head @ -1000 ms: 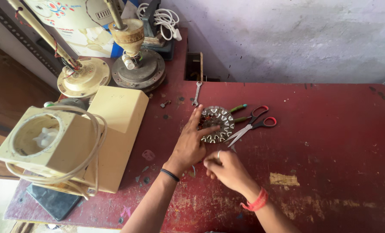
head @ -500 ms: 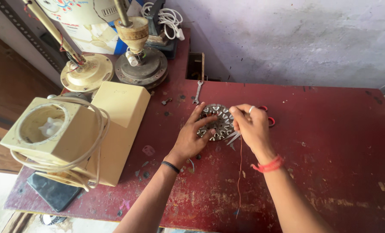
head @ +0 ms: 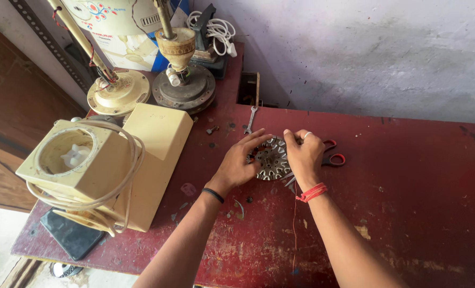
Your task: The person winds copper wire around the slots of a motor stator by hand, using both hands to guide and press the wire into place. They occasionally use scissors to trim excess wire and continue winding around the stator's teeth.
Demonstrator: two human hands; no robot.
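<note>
Stator core (head: pixel 272 159), round and toothed, lies near the red table's (head: pixel 408 213) back edge. My left hand (head: pixel 240 162) rests spread against its left side, while my right hand (head: pixel 304 154) curls over its right rim, covering scissors (head: pixel 336 158).

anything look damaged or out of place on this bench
The red-painted wooden table is badly worn, paint flaked off in pale patches. A small black screw lies loose near the cream mixer-grinder base, its cord wound loosely around it. Both hands, left and right, rest on the round metal stator core.
</note>
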